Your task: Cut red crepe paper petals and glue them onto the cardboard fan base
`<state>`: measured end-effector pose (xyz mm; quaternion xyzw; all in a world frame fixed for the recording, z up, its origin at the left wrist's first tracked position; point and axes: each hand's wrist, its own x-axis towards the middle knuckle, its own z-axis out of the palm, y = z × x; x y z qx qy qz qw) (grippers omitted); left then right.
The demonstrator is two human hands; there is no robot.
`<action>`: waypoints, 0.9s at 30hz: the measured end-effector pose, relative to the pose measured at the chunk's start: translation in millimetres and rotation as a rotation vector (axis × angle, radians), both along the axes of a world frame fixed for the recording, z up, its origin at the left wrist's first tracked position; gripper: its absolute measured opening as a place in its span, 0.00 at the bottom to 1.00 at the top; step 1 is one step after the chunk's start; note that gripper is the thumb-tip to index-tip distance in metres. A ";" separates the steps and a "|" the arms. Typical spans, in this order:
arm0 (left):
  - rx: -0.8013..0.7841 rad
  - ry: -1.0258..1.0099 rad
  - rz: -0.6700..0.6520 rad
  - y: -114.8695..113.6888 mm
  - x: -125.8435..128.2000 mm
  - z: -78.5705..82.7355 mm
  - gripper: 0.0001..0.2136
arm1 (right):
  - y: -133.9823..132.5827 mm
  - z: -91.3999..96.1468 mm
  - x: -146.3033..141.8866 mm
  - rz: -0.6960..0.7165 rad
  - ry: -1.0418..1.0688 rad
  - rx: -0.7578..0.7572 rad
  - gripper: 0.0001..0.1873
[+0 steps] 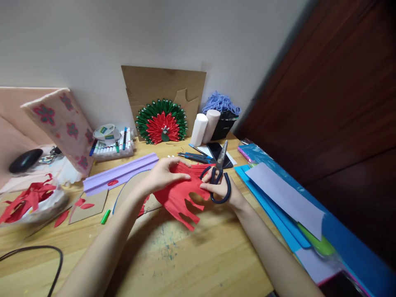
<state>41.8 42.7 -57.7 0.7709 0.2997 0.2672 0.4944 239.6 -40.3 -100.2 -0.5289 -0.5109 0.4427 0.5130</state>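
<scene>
My left hand (167, 174) grips a sheet of red crepe paper (176, 200) at its upper left, thumb on top. Leaf-shaped gaps and strips run along the paper's lower right edge, which hangs above the table. In my right hand (223, 190) is a pair of scissors (220, 165) with dark blue handles, blades pointing up and away from the paper. The thumb of that hand also presses on the paper's right edge. Beneath my left forearm lies a piece of cardboard with a blue curved outline (131, 185), partly hidden.
Left are a bag of red scraps (34, 202), purple crepe paper (120, 173), a green cap (105, 216) and a box of markers (114, 148). Behind, a green-and-red peacock craft (162, 123) leans on cardboard (163, 78). Utility knives (196, 157) lie beyond my hands; coloured sheets (284, 198) lie right.
</scene>
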 end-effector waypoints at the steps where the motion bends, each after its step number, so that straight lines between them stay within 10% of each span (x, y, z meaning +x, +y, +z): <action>1: 0.007 0.015 0.002 2.5 -1.0 -2.1 0.14 | 0.2 1.6 -1.2 -0.019 -0.027 -0.002 0.15; 9: 0.410 0.012 0.591 -14.8 9.6 4.2 0.09 | 2.8 -4.6 -10.1 -0.342 -0.088 0.101 0.12; 16: -0.222 0.018 0.183 -57.5 47.3 -18.0 0.20 | 3.6 -11.7 -12.3 -0.468 -0.030 0.199 0.09; 27: -0.469 -0.406 0.417 -51.5 61.0 -35.4 0.13 | 4.0 -12.2 -13.1 -0.447 0.101 0.164 0.14</action>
